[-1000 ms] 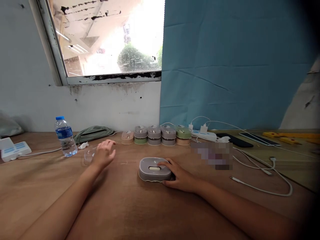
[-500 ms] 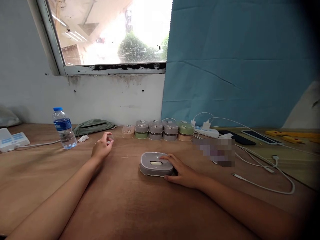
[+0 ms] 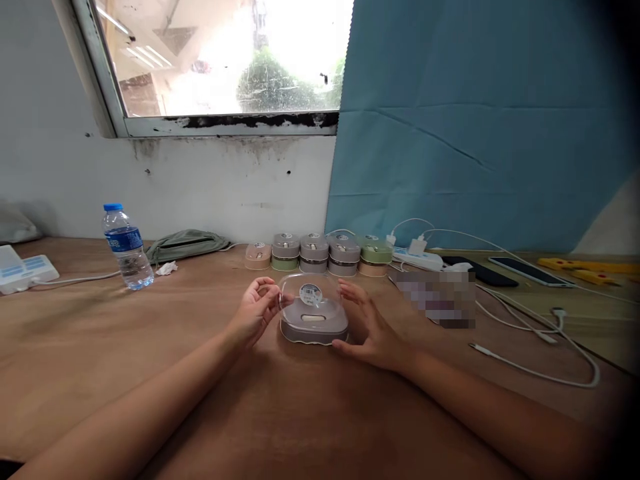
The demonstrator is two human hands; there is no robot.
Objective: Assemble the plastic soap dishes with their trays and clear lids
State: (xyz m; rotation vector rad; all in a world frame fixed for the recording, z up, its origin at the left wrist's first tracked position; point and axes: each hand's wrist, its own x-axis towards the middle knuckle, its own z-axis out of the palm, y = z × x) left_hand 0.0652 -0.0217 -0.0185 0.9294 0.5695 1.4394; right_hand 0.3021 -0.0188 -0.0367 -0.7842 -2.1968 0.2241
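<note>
A grey oval box (image 3: 314, 336) rests on the table, its top showing a pale slot-shaped piece. Above it, a clear plastic lid (image 3: 293, 283) with a round label is held tilted. My left hand (image 3: 256, 312) pinches this lid at its left edge. On the other side, my right hand (image 3: 373, 333) has its fingers spread, the thumb at the box's lower right corner and the fingertips close to the lid's right edge. Whether those fingertips touch the lid I cannot tell.
Behind stands a row of stacked oval boxes (image 3: 314, 250) in grey, green and peach. A water bottle (image 3: 125, 250) and a green pouch (image 3: 193, 245) are at the left. White cables (image 3: 530, 377), phones (image 3: 530, 271) and yellow tools (image 3: 585, 267) lie at the right.
My left hand has come rightward from the left of the table, bringing the clear lid over the grey box. My right hand has lifted its fingers off the box's top.
</note>
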